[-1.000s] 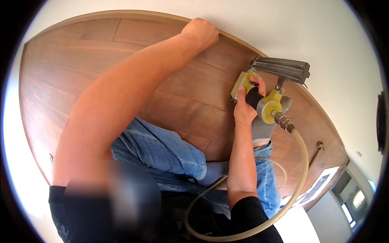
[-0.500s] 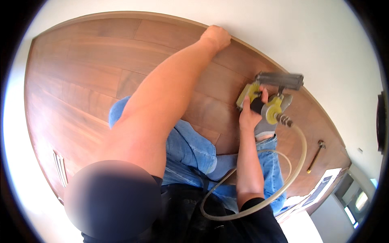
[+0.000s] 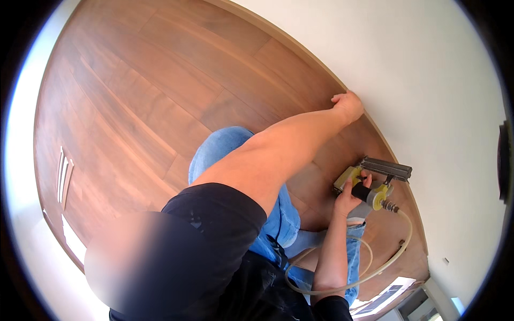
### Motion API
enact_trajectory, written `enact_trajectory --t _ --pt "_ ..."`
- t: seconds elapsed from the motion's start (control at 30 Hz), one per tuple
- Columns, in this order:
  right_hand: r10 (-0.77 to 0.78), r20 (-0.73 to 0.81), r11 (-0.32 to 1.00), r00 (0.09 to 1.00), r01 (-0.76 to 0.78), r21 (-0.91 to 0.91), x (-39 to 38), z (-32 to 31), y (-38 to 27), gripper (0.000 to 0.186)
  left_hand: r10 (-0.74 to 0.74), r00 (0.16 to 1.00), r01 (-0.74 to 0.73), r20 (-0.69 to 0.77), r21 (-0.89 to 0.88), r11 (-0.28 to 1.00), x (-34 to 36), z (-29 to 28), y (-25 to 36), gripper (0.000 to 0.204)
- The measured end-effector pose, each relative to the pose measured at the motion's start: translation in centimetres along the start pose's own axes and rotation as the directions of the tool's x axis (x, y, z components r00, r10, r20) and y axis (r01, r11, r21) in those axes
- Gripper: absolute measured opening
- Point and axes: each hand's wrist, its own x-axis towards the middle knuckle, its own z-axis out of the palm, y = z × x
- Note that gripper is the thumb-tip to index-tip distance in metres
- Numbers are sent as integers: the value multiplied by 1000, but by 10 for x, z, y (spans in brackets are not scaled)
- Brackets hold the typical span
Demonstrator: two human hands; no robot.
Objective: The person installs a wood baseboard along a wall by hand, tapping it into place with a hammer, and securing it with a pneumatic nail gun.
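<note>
One pneumatic nailer [image 3: 378, 197], yellow-green and black, gripped at its handle [image 3: 362, 192] by the right hand [image 3: 348, 201]. Dark magazine [image 3: 388, 169] just beyond those fingers, long axis slanting across the trim line; contact unclear. One narrow wooden trim strip [image 3: 278, 33] at the wall [image 3: 439, 107], reaching both ways from the left hand [image 3: 350, 107], the nearer one; left fingers' closure cannot be told. One air hose [image 3: 410, 231], looping back from the nailer, behind the right fingers.
</note>
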Motion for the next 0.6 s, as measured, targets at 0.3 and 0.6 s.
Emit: enact_trajectory --t 0.3,0.6 --pt "-6 9 1000 1000 7 -17 1 -5 8 67 -37 999 31 -34 -171 985 -55 -9 -33 60" --pt "-11 25 1000 1000 11 -25 2 -7 7 68 -314 940 330 135 -601 728 -82 -45 -140 40"
